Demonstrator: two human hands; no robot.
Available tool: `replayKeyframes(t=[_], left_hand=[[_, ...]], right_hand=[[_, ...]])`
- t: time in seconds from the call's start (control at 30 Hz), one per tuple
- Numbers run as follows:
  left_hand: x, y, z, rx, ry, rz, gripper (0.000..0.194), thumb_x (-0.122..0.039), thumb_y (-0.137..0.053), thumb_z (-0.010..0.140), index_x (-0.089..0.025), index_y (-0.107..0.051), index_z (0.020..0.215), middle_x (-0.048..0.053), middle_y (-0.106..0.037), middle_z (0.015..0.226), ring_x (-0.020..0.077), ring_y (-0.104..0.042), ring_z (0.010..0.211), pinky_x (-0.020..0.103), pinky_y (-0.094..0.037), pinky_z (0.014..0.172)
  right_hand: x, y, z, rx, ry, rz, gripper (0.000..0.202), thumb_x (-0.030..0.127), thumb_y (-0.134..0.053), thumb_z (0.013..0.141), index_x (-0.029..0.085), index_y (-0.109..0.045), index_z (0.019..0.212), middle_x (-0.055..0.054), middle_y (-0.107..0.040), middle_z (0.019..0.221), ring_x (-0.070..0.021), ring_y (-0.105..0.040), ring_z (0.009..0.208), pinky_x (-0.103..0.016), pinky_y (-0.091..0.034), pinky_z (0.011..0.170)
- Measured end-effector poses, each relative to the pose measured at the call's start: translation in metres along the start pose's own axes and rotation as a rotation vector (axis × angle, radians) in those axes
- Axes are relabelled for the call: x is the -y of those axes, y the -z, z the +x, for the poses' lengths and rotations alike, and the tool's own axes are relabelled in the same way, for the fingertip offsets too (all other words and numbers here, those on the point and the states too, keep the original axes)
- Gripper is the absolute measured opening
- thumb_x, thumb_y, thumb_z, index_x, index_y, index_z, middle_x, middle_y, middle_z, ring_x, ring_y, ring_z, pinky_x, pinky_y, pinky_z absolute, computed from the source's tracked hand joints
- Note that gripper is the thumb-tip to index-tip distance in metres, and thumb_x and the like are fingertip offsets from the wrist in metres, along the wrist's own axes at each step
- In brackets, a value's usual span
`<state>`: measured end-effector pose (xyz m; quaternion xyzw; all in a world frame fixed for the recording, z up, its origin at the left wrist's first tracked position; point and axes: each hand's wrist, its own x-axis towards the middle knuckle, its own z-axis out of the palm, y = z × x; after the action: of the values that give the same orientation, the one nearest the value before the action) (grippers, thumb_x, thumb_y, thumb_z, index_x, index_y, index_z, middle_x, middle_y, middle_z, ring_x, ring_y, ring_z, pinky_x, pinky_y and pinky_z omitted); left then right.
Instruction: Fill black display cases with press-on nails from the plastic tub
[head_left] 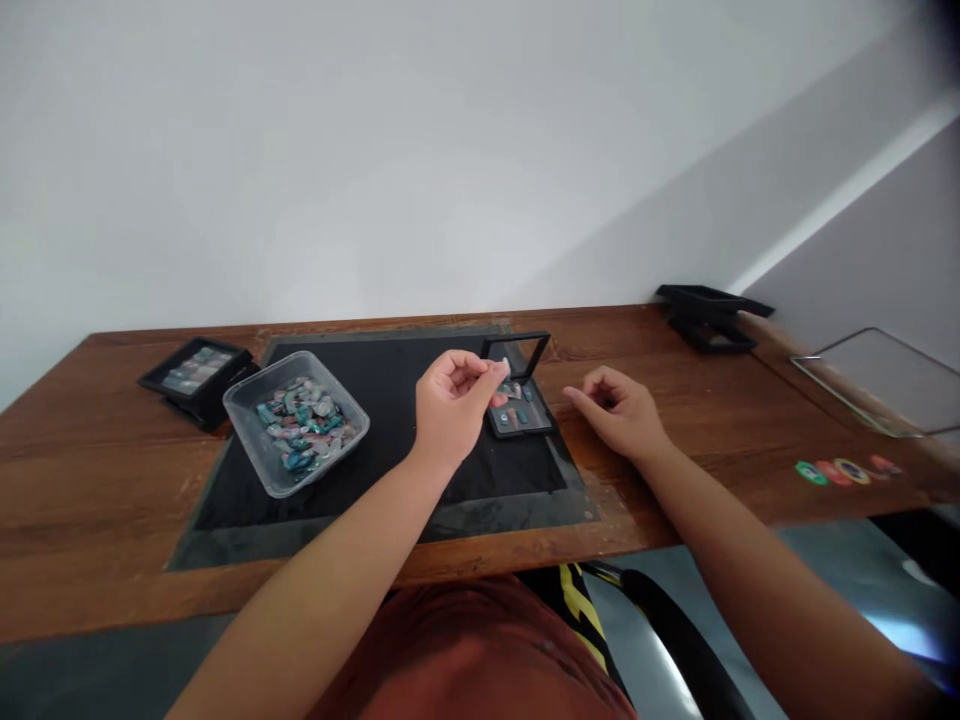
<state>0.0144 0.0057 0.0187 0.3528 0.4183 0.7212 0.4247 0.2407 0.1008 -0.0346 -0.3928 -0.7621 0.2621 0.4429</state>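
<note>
My left hand [452, 405] is raised above the dark mat, thumb and fingertips pinched on a small pale piece [505, 366]. Just beyond its fingertips, a small black case [517, 433] lies with its framed lid [546, 345] tilted up. Several small teal, pink and pale pieces [513, 415] are laid out inside; the hand hides part of the case. To the right of the case, my right hand [621, 412] rests on the wooden table with fingers loosely curled and thumb apart, and nothing shows in it.
A clear plastic tub [251, 425] of mixed teal, pink and grey pieces stands left on the dark mat [390, 480]. Behind it are stacked black cases [199, 400]. More black cases [709, 320] sit back right. Colourful round items [851, 471] and a thin wire frame [874, 330] are at right.
</note>
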Motion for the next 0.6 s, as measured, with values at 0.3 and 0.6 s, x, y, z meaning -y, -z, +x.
replayKeyframes(t=[0.3, 0.6], left_hand=[[-0.056, 0.046, -0.039, -0.126, -0.251, 0.260, 0.034, -0.039, -0.088, 0.077, -0.023, -0.058, 0.074, 0.000, -0.075, 0.080, 0.0103, -0.065, 0.058, 0.028, -0.058, 0.059], [-0.136, 0.169, -0.070, -0.312, -0.113, 0.967, 0.025, -0.033, -0.085, 0.071, -0.022, -0.064, 0.074, 0.000, -0.076, 0.082, 0.0142, -0.068, 0.065, 0.027, -0.059, 0.062]], right_hand=[[-0.005, 0.003, 0.000, 0.071, 0.018, -0.125, 0.042, 0.053, -0.072, 0.087, 0.021, -0.052, 0.069, 0.005, -0.046, 0.057, -0.0095, -0.038, 0.049, -0.024, -0.031, 0.048], [-0.007, 0.009, -0.001, 0.149, 0.055, -0.177, 0.045, 0.058, -0.069, 0.090, 0.021, -0.052, 0.070, 0.003, -0.049, 0.059, -0.0106, -0.040, 0.051, -0.026, -0.032, 0.050]])
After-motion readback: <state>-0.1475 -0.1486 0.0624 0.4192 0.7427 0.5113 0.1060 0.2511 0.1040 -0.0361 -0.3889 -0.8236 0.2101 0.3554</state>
